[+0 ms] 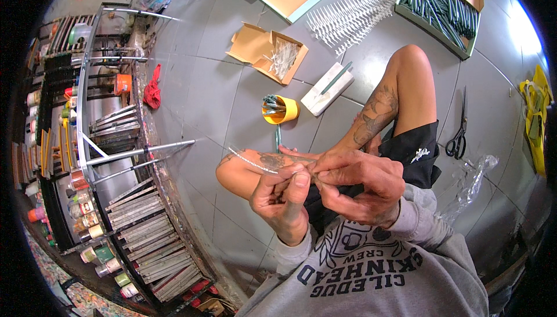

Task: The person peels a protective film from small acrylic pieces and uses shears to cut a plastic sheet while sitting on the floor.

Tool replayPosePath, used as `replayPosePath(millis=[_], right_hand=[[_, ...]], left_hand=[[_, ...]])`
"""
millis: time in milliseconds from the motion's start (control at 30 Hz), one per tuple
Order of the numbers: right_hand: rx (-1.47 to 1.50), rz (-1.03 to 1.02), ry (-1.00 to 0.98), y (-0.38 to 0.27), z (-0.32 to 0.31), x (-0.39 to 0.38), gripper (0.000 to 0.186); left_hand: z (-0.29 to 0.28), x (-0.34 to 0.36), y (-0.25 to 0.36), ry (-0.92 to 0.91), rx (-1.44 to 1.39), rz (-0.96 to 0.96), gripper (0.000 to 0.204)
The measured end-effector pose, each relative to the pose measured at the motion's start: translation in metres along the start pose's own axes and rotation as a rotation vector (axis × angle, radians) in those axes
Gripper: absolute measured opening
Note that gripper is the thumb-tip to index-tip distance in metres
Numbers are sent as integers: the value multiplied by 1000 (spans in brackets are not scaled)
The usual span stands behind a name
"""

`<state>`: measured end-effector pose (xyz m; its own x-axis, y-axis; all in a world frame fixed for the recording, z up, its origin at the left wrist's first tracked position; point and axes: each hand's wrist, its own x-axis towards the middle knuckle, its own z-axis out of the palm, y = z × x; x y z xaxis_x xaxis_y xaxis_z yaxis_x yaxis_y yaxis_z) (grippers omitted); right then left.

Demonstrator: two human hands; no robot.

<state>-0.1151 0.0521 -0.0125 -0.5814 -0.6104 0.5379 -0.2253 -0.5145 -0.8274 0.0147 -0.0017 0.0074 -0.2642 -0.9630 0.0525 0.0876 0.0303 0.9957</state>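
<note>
Narrow clear plastic strip with white print (253,160) above bent left leg (238,182); long axis slanting, free end pointing up-left. Left hand (282,198) half curled, thumb and fingers pinching strip's near end. One round yellow cup (292,112), several dark green pens (272,106) inside. One white rectangular block (316,100), one green pen (336,78) on it. Right hand (362,185) bent, fingertips bunched against left's; grip hidden, cannot tell. One black-handled scissors (457,143).
</note>
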Motion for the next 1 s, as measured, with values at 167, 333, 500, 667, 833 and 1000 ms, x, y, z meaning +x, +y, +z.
replayPosePath(millis=[167,333,500,667,833,1000], right_hand=[[-8,-18,-5,2,0,0,21],[-52,-33,-24,3,-3,-1,23],[-72,49,-66,-4,-5,-4,18],[-120,-44,-93,-3,-5,-3,17],[-198,0,-124,-8,-5,-4,16],[-189,31,-73,-6,-5,-3,17]], left_hand=[[8,-2,6,28,52,33,19],[5,0,1,-3,52,122,15],[5,-1,2,-21,18,155,17],[-4,1,-4,-57,99,199,17],[-13,6,-7,-158,80,263,14],[-6,5,-1,-131,-50,159,15]])
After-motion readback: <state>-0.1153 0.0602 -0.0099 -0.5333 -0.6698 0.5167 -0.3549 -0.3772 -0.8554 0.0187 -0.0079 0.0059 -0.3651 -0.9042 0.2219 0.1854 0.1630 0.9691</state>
